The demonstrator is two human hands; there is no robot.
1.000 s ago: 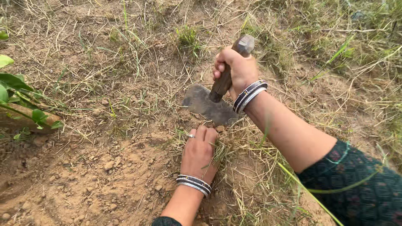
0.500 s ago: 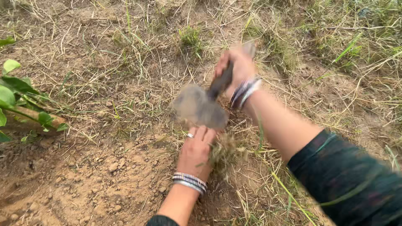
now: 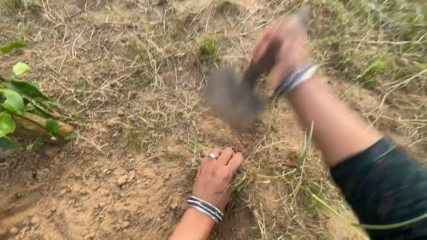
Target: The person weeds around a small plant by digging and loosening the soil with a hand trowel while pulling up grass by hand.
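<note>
- I am outdoors over dry ground: bare brown soil (image 3: 111,186) with small clods fills the patch from 6 to 9 o'clock, and thin straw-coloured dry grass (image 3: 133,75) covers the ground from 10 to 2 o'clock.
- Greener grass (image 3: 378,62) grows toward 2 and 3 o'clock.
- At 9 o'clock a leafy green plant (image 3: 18,98) leans in from the edge, with a short brown stem or stick (image 3: 49,124) lying under its leaves.
- A small green weed tuft (image 3: 207,44) stands at 12 o'clock, just beyond the blade.
- My right hand (image 3: 284,44), at 1 o'clock, is blurred but closed around the dark handle of a short hoe (image 3: 231,98); its flat grey blade hangs above the soil near the centre.
- My left hand (image 3: 216,174), at 6 o'clock, rests on the ground with fingers curled, gripping a clump of grass (image 3: 242,180) at its 3 o'clock side.
- The blade is close to my left fingers (image 3: 227,155) but apart from them, at their 12 o'clock.
- Both wrists wear stacked bangles; my right arm has a dark patterned sleeve (image 3: 387,182) at 4 o'clock, with long grass blades crossing it.
</note>
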